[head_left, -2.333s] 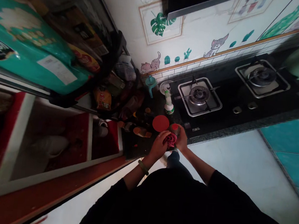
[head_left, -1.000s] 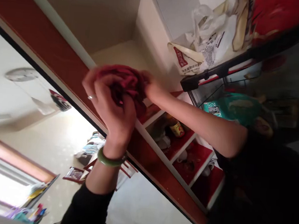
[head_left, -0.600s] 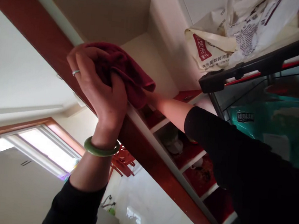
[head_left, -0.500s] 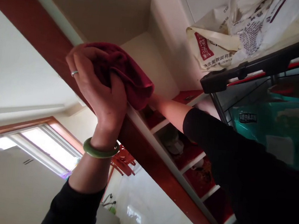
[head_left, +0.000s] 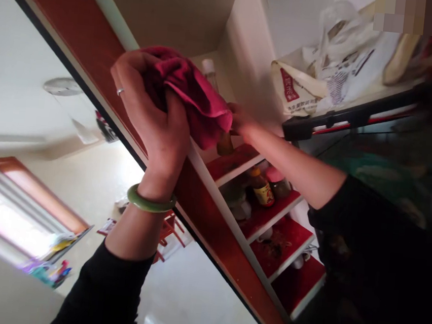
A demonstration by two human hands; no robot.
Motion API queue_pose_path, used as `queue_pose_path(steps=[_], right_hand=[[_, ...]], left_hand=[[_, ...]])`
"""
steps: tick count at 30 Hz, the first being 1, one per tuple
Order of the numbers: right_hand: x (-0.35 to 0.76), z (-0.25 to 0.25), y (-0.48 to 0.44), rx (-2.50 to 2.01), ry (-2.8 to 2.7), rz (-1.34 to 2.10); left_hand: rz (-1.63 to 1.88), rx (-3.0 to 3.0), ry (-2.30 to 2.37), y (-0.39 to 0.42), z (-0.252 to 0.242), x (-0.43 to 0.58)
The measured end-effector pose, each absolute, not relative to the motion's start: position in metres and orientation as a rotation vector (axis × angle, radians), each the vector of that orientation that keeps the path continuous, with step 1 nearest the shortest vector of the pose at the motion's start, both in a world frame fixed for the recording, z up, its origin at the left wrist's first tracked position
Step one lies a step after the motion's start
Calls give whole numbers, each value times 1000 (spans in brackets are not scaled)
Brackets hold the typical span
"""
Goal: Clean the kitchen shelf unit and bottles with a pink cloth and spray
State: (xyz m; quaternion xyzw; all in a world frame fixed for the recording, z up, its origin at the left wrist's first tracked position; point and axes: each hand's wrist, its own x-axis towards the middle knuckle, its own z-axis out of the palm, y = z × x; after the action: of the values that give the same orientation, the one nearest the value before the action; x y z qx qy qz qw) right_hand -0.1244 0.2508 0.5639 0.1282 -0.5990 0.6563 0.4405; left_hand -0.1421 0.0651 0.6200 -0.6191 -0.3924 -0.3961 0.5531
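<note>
A dark red cloth (head_left: 192, 88) is bunched in my left hand (head_left: 155, 120), which wears a ring and has a green bangle at its wrist. This hand is up against the red-brown cabinet edge (head_left: 197, 201). Further inside, my right hand (head_left: 242, 124) closes on a clear bottle (head_left: 210, 72) with a white cap. The bottle is on the top red shelf (head_left: 239, 161), with yellowish contents low down. The cloth covers the bottle's middle and some of my right fingertips.
Lower shelves hold a yellow-capped sauce bottle (head_left: 262, 189), a pink-lidded jar (head_left: 279, 181) and a white bowl (head_left: 240, 205). On the right are plastic food bags (head_left: 303, 89) above a black rack bar (head_left: 342, 118). A window (head_left: 12, 213) is at left.
My right hand has come up from lower in the shelves, and the white-capped bottle now shows beside it. My left hand still grips the cloth; the view has shifted, showing more shelf contents.
</note>
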Motion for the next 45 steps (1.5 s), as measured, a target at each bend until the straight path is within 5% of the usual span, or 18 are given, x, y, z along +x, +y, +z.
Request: queue_pose_path(steps=[6, 15, 20, 45], right_hand=[[0, 527, 242, 188, -1533, 1528], [86, 407, 197, -111, -1425, 1759], [92, 345, 161, -195, -1332, 1853], [93, 196, 85, -678, -895, 2006]], left_hand=[[-1390, -1566, -812, 63, 573, -124], [-2113, -1852, -1187, 59, 364, -81], [-2460, -1789, -1376, 57, 291, -71], [-2459, -2128, -1805, 6, 184, -75]])
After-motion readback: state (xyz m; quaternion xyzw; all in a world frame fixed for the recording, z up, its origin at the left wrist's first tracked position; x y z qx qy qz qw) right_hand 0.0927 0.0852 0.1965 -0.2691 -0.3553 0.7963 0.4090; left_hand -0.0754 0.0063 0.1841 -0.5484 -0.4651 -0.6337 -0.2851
